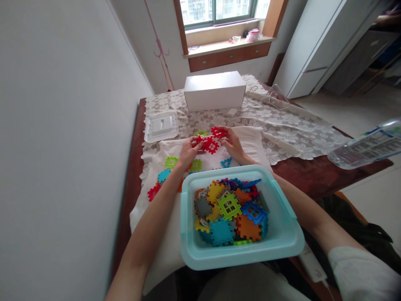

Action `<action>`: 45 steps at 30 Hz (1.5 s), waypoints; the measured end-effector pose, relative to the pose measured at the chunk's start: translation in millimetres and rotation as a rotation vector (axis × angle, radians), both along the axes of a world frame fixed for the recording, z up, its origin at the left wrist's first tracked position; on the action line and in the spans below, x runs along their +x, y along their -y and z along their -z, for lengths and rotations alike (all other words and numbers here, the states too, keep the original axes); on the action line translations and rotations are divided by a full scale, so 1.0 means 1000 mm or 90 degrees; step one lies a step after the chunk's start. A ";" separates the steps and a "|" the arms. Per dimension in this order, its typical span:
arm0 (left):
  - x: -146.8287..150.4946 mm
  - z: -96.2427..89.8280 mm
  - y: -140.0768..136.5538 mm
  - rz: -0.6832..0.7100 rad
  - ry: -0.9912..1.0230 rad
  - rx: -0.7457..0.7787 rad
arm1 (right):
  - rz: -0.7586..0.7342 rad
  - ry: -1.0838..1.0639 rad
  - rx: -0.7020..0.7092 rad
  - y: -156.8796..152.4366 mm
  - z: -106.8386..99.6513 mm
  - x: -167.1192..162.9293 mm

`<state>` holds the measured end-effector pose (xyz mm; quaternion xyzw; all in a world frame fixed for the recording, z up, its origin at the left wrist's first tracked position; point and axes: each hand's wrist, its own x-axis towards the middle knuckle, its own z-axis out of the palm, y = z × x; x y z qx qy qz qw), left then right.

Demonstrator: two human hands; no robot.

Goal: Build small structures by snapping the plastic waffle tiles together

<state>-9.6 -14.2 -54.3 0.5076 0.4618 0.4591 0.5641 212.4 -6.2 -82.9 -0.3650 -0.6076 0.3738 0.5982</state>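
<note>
- Currently, left hand (188, 151): fingers gripping at least two notched red plastic pieces (207, 144)
- Right hand (233, 145): fingers gripping one red openwork plastic piece (218, 133)
- One rectangular aqua plastic tub (241, 258)

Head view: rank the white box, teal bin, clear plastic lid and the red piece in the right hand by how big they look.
1. Teal bin
2. White box
3. Clear plastic lid
4. Red piece in the right hand
The bin is nearest the camera, so its lead may be exaggerated.
</note>
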 end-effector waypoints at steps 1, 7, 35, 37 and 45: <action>0.000 0.001 0.000 0.005 -0.002 0.005 | 0.010 -0.009 0.004 0.000 0.000 0.000; 0.000 0.005 0.002 0.052 -0.052 0.051 | 0.119 0.036 0.028 -0.001 -0.001 0.003; -0.002 0.002 0.006 0.094 -0.228 0.122 | -0.002 0.211 0.041 0.008 -0.008 0.000; -0.002 0.002 0.005 0.092 -0.236 0.135 | 0.002 0.225 0.058 0.008 -0.008 0.000; -0.003 0.005 0.003 0.097 -0.248 0.152 | 0.016 0.308 0.089 0.008 -0.003 0.000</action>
